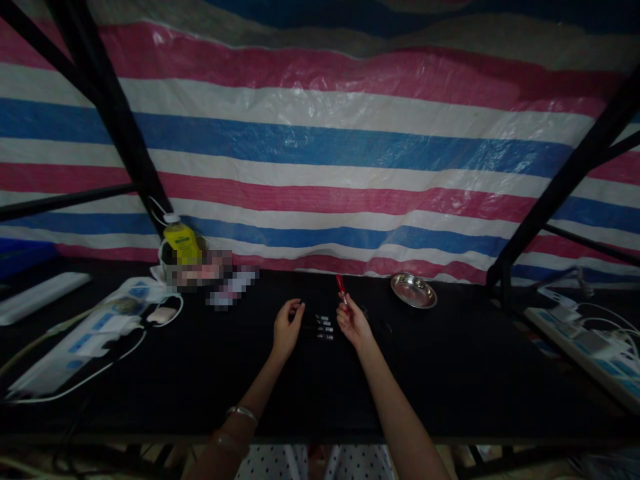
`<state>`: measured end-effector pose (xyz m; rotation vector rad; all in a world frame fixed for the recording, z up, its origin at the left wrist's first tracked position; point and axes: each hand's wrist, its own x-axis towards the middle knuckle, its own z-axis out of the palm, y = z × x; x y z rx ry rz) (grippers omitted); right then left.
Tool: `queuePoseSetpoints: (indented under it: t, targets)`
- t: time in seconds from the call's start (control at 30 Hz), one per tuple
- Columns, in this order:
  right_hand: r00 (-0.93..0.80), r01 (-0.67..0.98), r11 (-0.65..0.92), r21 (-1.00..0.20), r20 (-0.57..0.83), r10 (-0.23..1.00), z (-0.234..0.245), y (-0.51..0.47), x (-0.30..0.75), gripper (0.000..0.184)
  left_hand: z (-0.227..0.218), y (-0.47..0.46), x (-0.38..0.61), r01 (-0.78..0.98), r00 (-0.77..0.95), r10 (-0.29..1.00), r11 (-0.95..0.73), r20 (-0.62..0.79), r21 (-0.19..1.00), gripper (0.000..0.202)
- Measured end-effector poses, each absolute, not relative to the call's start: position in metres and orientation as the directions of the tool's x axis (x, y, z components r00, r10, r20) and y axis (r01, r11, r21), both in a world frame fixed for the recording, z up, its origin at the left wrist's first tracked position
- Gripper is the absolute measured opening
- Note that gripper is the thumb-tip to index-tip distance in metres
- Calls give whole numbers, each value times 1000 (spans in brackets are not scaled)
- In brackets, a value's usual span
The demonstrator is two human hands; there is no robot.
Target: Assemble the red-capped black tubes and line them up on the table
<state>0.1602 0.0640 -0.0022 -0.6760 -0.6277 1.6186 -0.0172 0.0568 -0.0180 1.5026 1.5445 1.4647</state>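
Observation:
My left hand (287, 328) hovers over the black table (440, 373) with its fingers curled in a pinch; what they hold, if anything, is too small to make out. My right hand (351, 321) grips a small red-handled tool (341, 285) that points up and away. Between the two hands lie several small dark parts with pale tips (324, 327) in a short column on the cloth.
A shallow metal dish (413, 291) sits to the right behind the hands. A yellow bottle (181, 241), white power strips (85, 340) and cables lie at the left. Another power strip (590, 343) is at the right. Black frame bars and a striped tarp stand behind.

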Motion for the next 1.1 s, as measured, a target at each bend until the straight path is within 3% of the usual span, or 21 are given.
queuePoseSetpoints:
  t: [0.13,0.27,0.33,0.47,0.6,0.77,1.0,1.1]
  targets:
    - [20,-439,-63,-896,-79,997,-12,65,151,38,-9,50,-15,272,-283,907,-236,312,933,41]
    - [40,-104,156,-982,153,987,-15,61,140,38,-5,45,-14,234,-221,922,-266,317,935,40]
    - [38,59,267,-962,270,962,-13,56,138,36,-5,44,-13,228,-177,929,-282,325,932,38]
    - [16,325,322,-889,346,938,-8,47,140,35,-6,46,-13,259,-153,928,-293,339,920,35]
    - [-12,496,323,-806,365,931,-7,45,141,33,-13,51,-16,324,-135,925,-296,354,898,37]
    - [17,692,241,-680,349,937,-5,44,144,31,-19,54,-20,551,-45,919,-304,392,777,39]
    - [-13,824,178,-538,296,955,-9,48,147,25,-12,49,-14,741,154,953,-287,262,607,37]
    - [-2,827,163,-539,286,958,-13,50,146,27,-11,47,-11,779,183,956,-283,228,560,35]
